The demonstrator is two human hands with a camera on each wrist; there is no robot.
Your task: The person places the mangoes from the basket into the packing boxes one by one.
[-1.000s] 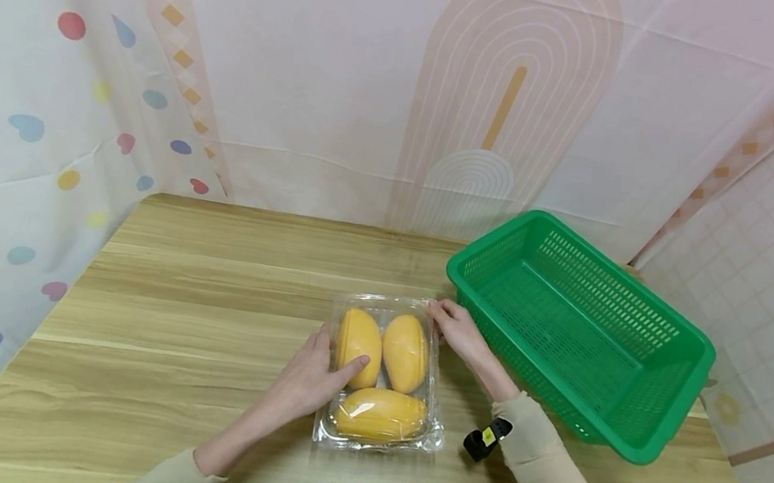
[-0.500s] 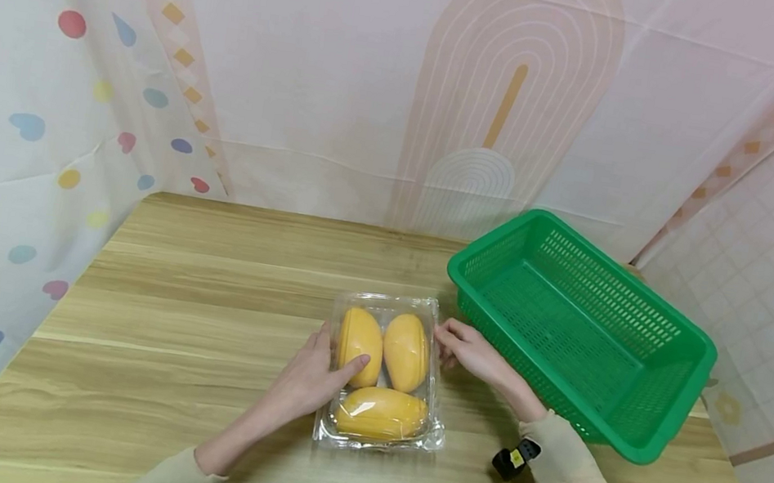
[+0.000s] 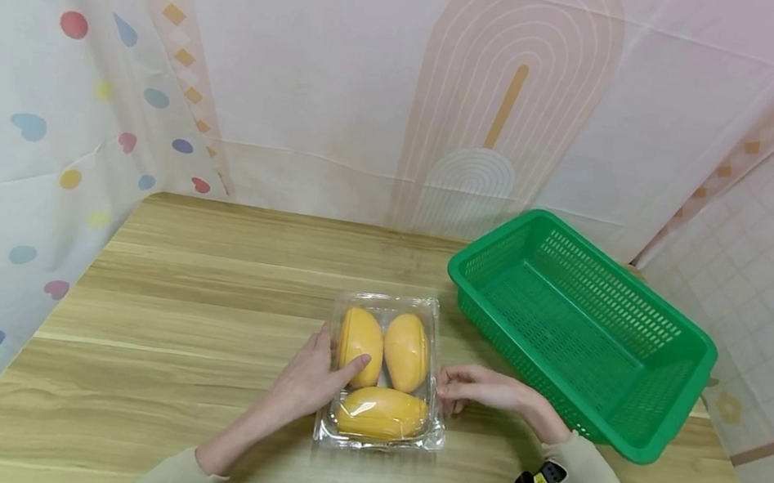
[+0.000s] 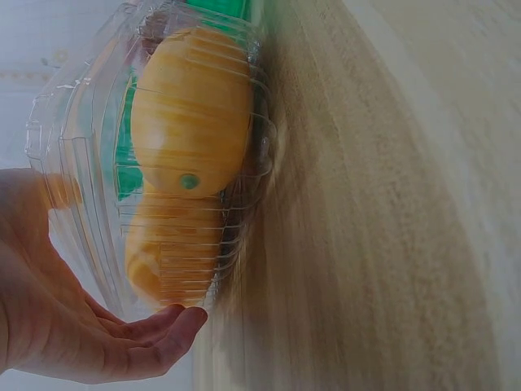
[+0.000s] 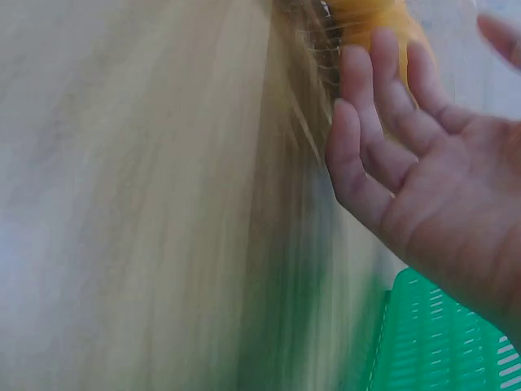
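A clear plastic clamshell box [image 3: 393, 302] lies on the table with three yellow mangoes inside. Two mangoes, the left one [image 3: 360, 335] and the right one [image 3: 405, 351], stand side by side at the far end; another mango [image 3: 381, 412] lies crosswise at the near end. My left hand [image 3: 312, 375] grips the box's left side, thumb over the lid; in the left wrist view its fingertips [image 4: 194, 319] meet the ribbed wall. My right hand [image 3: 485, 389] is at the box's right edge, fingers loosely bent, and the right wrist view shows its palm [image 5: 448, 195] holding nothing.
A green perforated basket [image 3: 560, 332] stands at the back right, close beyond my right forearm. The wooden table [image 3: 192, 363] extends to the left of the box. Patterned cloth [image 3: 303, 98] hangs behind and on both sides.
My right hand has slid from the box's far right corner toward me along its right edge, its fingers loosening from the corner. The left hand and the box have stayed in place.
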